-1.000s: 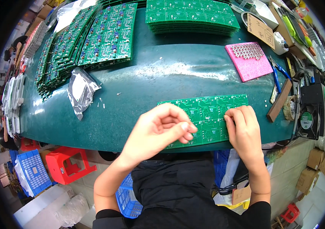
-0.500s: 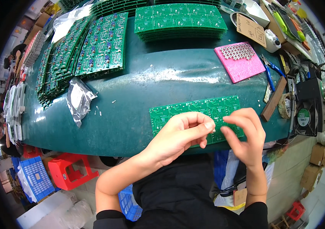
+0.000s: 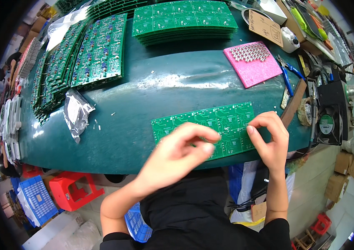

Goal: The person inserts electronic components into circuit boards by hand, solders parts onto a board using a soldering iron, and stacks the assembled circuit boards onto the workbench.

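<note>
A green circuit board panel [image 3: 233,139] lies flat near the table's front edge, below both hands. My left hand [image 3: 177,154], smeared by motion, covers its front left part, fingers curled inward and thumb close to the forefinger. Whatever it holds is too small or hidden to name. Over the panel's right end, my right hand [image 3: 270,139] pinches thumb and forefinger together; anything between the tips is too small to make out. Farther back, a pink foam block [image 3: 262,75] carries rows of small silvery round parts [image 3: 249,52].
Populated boards [image 3: 100,50] lean at the left; bare boards [image 3: 185,18] are stacked behind. A crumpled plastic bag [image 3: 76,114] lies left. Blue-handled pliers [image 3: 287,81], a wooden bar [image 3: 294,102], a black fan [image 3: 329,125] and a solder spool [image 3: 353,92] line the right side.
My left hand has drawn back left, away from the right hand, its thumb loosening. My right thumb and forefinger, apart before, have come together. The whole view has shifted slightly.
</note>
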Tool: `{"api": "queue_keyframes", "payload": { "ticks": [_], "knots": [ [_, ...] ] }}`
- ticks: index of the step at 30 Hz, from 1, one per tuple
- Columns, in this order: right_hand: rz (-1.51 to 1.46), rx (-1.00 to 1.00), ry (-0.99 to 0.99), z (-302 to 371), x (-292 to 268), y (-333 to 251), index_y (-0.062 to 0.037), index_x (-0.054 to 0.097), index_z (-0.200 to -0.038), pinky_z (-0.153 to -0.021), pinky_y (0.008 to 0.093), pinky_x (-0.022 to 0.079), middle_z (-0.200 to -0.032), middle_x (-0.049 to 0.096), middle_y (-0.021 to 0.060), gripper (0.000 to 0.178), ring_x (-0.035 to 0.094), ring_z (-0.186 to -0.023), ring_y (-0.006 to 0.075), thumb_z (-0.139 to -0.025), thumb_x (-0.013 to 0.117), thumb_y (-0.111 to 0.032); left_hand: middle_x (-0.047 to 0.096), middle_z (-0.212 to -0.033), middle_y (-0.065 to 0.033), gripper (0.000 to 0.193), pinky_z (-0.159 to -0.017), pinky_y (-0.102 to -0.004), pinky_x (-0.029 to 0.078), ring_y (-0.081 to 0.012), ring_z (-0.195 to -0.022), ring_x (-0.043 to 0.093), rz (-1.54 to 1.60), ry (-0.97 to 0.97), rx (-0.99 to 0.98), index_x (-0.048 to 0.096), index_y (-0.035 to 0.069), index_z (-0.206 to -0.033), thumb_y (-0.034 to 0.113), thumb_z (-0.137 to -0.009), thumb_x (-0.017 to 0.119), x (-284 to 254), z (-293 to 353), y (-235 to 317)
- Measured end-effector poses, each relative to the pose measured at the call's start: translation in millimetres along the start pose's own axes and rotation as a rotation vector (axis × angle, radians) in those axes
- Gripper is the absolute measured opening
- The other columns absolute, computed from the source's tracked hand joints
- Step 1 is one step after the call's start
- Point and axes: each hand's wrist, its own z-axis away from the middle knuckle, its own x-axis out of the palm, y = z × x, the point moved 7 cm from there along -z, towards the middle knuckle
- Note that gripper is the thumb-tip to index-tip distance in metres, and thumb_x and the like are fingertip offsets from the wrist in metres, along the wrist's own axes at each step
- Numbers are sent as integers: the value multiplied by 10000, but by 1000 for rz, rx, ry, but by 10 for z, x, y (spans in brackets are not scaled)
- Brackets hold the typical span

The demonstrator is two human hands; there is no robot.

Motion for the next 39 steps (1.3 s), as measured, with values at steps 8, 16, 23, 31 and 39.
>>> {"api": "queue_keyframes", "payload": {
  "ticks": [8, 16, 23, 31, 39],
  "knots": [
    [72, 106, -10, 123, 11, 318, -18, 691, -819, -689, 324, 501, -806, 643, 79, 86, 631, -783, 220, -761, 752, -2, 614, -990, -12, 133, -725, -219, 433, -69, -827, 548, -679, 531, 150, 643, 4, -1025, 112, -966, 593, -1398, 475, 229],
    [103, 41, -39, 89, 31, 272, -18, 678, -821, -698, 335, 493, -804, 634, 77, 110, 617, -785, 231, -745, 751, 13, 585, -1168, -137, 283, -828, -365, 514, -269, -961, 613, -1448, 829, 138, 613, 47, -1206, 74, -925, 612, -1905, 837, 216],
    [191, -57, -60, 63, 54, 160, -13, 665, -843, -698, 353, 486, -831, 623, 94, 132, 600, -783, 258, -745, 737, 37, 619, -1104, -104, 273, -760, -310, 500, -188, -870, 627, -1399, 841, 148, 632, 50, -1199, 101, -931, 623, -2000, 863, 246],
    [264, -78, -90, 55, 135, 60, -2, 641, -882, -727, 375, 488, -859, 602, 116, 167, 593, -808, 288, -747, 726, 49, 635, -1033, -129, 195, -795, -380, 510, -270, -896, 656, -1385, 821, 176, 664, 45, -1092, 118, -914, 629, -1965, 886, 329],
    [305, -65, -130, 101, 127, 44, 7, 609, -892, -733, 381, 471, -886, 581, 129, 142, 577, -821, 292, -787, 685, 65, 648, -994, -91, 160, -805, -393, 516, -300, -936, 639, -1334, 785, 213, 671, 87, -1057, 126, -910, 619, -1891, 778, 287]
  ]
}}
